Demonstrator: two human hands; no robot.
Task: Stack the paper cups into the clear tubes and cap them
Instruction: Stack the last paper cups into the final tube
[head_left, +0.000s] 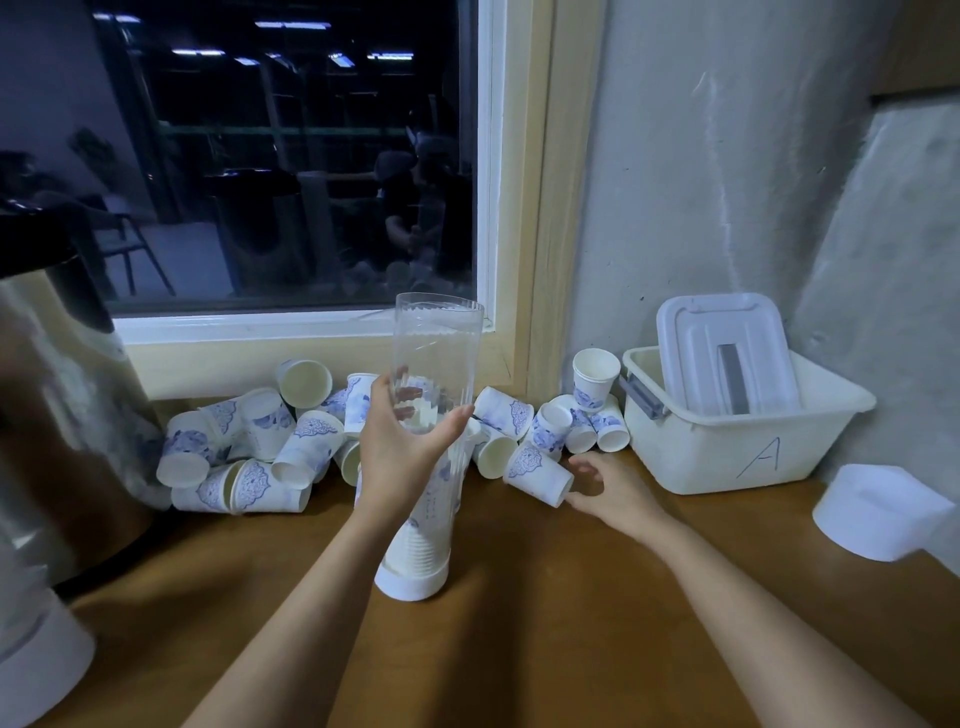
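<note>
Head view has your left hand (402, 457) wrapped around the middle of the clear tube (439, 353), which stands on the table (545, 623) leaning a bit, with its white base cap (410, 582) down and its mouth open at the top. Some nested cups (415, 545) already sit in the lower part, so I'd say you're mid-fill with plenty of room left. Your right hand (608, 486) is loose, fingers spread, right next to a paper cup (537, 475) lying on its side; I can't tell if it's touching it, but it's not holding it. The rest of the loose cups (260, 452) are heaped along the wall under the window, and a spare white cap (878, 512) sits far right beside the white bin (727, 457). Handling-wise, these cups probably weigh next to nothing and dent easily, so I'd take that one lightly around the side wall near the rim rather than squeezing it. The tube looks like thin, slick plastic and top-heavy on that small base, so your mid-height grip seems sensible. Just watch you don't crush it out of round, or the cups might snag going in.
</note>
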